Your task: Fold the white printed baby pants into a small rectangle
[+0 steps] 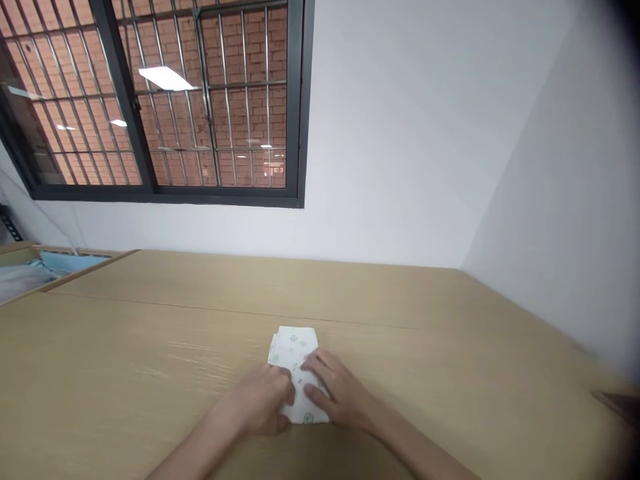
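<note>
A folded white cloth (301, 340) with a small green print lies flat on the wooden tabletop; whether it is fabric or a diaper I cannot make out. My left hand (267, 397) is at its left edge, fingers curled over the edge and thumb near the lower left corner. On the cloth's right side rests my right hand (340, 393), with fingers and thumb apart and fingertips touching the upper surface. Both hands cover parts of the cloth's sides.
The wooden tabletop (150, 340) has a seam running across it. At the far left an open wooden box (90, 272) holds light blue and white material. A white wall (400, 133) and a barred window (225, 197) stand behind. A dark recess (617, 402) is at the right edge.
</note>
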